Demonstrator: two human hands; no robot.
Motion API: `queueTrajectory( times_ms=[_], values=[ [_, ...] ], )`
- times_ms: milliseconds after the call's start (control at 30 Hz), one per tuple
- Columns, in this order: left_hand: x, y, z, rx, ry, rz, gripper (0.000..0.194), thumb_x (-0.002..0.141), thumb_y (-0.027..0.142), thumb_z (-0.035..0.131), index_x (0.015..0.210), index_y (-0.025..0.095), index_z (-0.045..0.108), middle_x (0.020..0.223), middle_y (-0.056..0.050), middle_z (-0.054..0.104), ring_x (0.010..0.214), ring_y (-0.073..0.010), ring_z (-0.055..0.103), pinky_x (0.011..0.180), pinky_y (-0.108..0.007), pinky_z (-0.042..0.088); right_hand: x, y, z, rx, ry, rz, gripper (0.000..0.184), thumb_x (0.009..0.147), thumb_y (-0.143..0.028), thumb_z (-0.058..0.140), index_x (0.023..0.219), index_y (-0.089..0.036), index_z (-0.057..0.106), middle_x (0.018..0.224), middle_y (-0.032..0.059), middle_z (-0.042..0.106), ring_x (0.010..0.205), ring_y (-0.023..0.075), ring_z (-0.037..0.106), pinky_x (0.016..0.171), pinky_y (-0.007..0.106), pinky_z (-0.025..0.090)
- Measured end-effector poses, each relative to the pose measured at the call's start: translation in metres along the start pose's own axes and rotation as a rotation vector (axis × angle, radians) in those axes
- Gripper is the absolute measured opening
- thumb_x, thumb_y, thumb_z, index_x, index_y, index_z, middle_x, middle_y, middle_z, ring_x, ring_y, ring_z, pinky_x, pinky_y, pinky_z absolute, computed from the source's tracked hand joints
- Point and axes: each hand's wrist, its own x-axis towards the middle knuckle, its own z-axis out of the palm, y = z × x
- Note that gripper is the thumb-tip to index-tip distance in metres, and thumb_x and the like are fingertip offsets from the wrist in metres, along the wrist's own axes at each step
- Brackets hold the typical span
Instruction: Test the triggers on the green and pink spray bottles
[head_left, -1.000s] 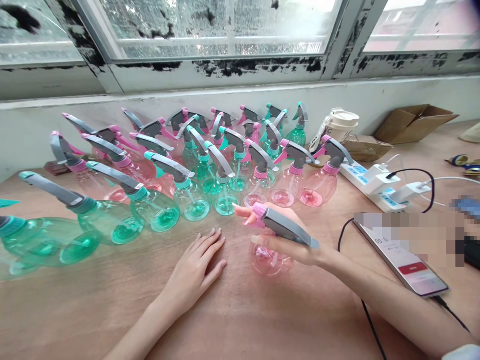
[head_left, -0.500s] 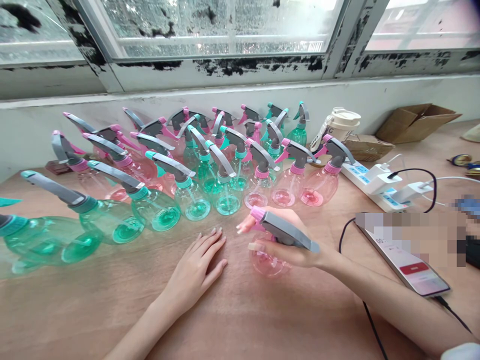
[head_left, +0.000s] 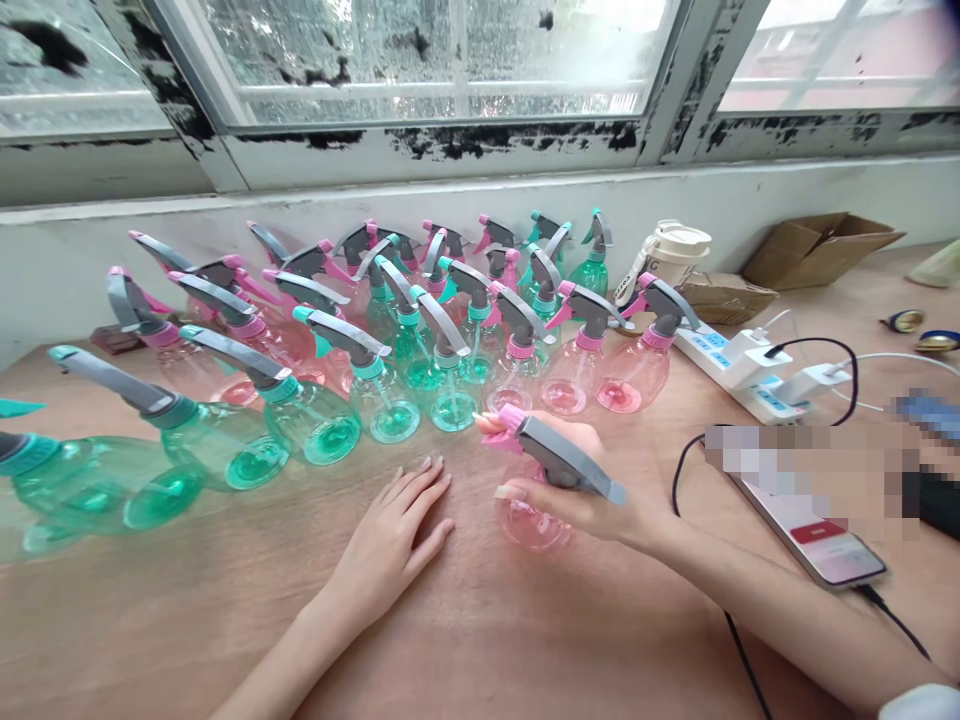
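My right hand (head_left: pixel 600 505) is wrapped round the neck of a clear pink spray bottle (head_left: pixel 531 525) with a grey and pink trigger head. Its thumb lies across the near side, and fingertips show beyond the pink trigger. This bottle stands on the table, its nozzle facing left and away. My left hand (head_left: pixel 401 525) rests flat on the wood to the left, fingers stretched out and holding nothing. Just beyond the hands are a green spray bottle (head_left: pixel 452 405) and another pink spray bottle (head_left: pixel 566 385), part of a crowd of similar ones.
Green bottles (head_left: pixel 225 450) run along the left, with more rows back to the wall under the window. Right of them are a lidded cup (head_left: pixel 675 250), cardboard boxes (head_left: pixel 817 250), a power strip (head_left: pixel 739 370) with chargers, and a phone (head_left: pixel 817 530) on a black cable (head_left: pixel 679 480).
The fingers of my right hand at the trigger have shifted slightly, while the bottle stays in nearly the same place. My left hand has not moved. The view has tilted a little.
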Motion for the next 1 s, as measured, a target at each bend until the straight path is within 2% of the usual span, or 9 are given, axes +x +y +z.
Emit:
queueTrajectory(
  times_ms=[67,167,300,367,533,633,767,867,1000],
  values=[
    [0.000,0.000,0.000,0.000,0.003,0.002,0.045,0.098,0.039,0.046,0.138,0.020,0.048,0.147,-0.010,0.048,0.137,-0.0259,0.042,0.115,-0.050,0.033,-0.003,0.000,0.002,0.000,0.042,0.014,0.042,0.083,-0.038,0.070,0.118,-0.023,0.054,0.097,0.0041,0.070,0.050,0.0078,0.052,0.052,0.024,0.049],
    [0.000,0.000,-0.001,-0.009,0.010,0.000,0.044,0.098,0.040,0.046,0.137,0.020,0.050,0.145,-0.010,0.050,0.136,-0.0261,0.043,0.114,-0.050,0.033,-0.008,-0.002,0.002,-0.008,0.126,0.082,0.043,0.078,-0.039,0.075,0.110,-0.023,0.051,0.096,0.0035,0.070,0.047,0.0064,0.051,0.047,0.022,0.046],
    [0.001,-0.002,0.000,-0.007,0.026,0.006,0.044,0.097,0.041,0.046,0.136,0.020,0.051,0.144,-0.010,0.051,0.135,-0.0264,0.046,0.113,-0.050,0.036,-0.014,-0.004,-0.005,-0.055,0.184,0.146,0.040,0.074,-0.039,0.078,0.099,-0.023,0.051,0.072,-0.0049,0.064,0.045,0.0075,0.050,0.046,0.021,0.044],
    [0.002,-0.004,0.001,-0.006,0.040,0.014,0.044,0.097,0.041,0.046,0.136,0.021,0.051,0.144,-0.010,0.052,0.134,-0.0262,0.046,0.112,-0.049,0.037,-0.017,-0.006,-0.010,-0.126,0.165,0.149,0.036,0.073,-0.037,0.079,0.095,-0.022,0.055,0.068,-0.0049,0.062,0.051,0.0100,0.055,0.050,0.022,0.046],
    [0.003,-0.006,0.004,-0.012,0.062,0.020,0.043,0.097,0.042,0.046,0.132,0.019,0.055,0.141,-0.011,0.054,0.133,-0.0272,0.048,0.112,-0.050,0.037,-0.024,-0.017,-0.022,-0.247,-0.005,0.174,0.019,0.083,-0.032,0.071,0.094,-0.020,0.062,0.082,0.0010,0.069,0.072,0.0160,0.066,0.065,0.027,0.053],
    [0.003,-0.006,0.004,-0.014,0.069,0.023,0.043,0.097,0.043,0.045,0.132,0.019,0.055,0.141,-0.011,0.054,0.132,-0.0268,0.049,0.112,-0.049,0.038,-0.035,-0.020,-0.035,-0.319,0.017,0.236,0.021,0.083,-0.034,0.070,0.098,-0.021,0.065,0.091,0.0033,0.072,0.080,0.0192,0.069,0.069,0.030,0.055],
    [0.002,-0.006,0.005,0.002,0.075,0.033,0.043,0.097,0.043,0.044,0.132,0.019,0.055,0.141,-0.011,0.054,0.132,-0.0265,0.049,0.111,-0.049,0.038,-0.056,-0.007,-0.074,-0.433,0.261,0.319,0.030,0.079,-0.041,0.073,0.100,-0.020,0.069,0.095,0.0062,0.076,0.085,0.0255,0.072,0.077,0.037,0.057],
    [0.002,-0.008,0.007,0.007,0.085,0.034,0.043,0.097,0.044,0.044,0.131,0.019,0.055,0.141,-0.011,0.055,0.132,-0.0266,0.049,0.111,-0.050,0.039,-0.065,0.011,-0.118,-0.467,0.598,0.348,0.042,0.072,-0.049,0.076,0.102,-0.019,0.070,0.098,0.0093,0.076,0.088,0.0301,0.072,0.078,0.042,0.059],
    [0.003,-0.010,0.008,-0.001,0.096,0.036,0.045,0.097,0.046,0.045,0.131,0.020,0.055,0.140,-0.010,0.055,0.131,-0.0274,0.050,0.111,-0.050,0.039,-0.063,0.032,-0.175,-0.564,0.819,0.336,0.046,0.073,-0.057,0.071,0.096,-0.018,0.073,0.099,0.0105,0.076,0.098,0.0322,0.071,0.089,0.047,0.055]
  ],
)
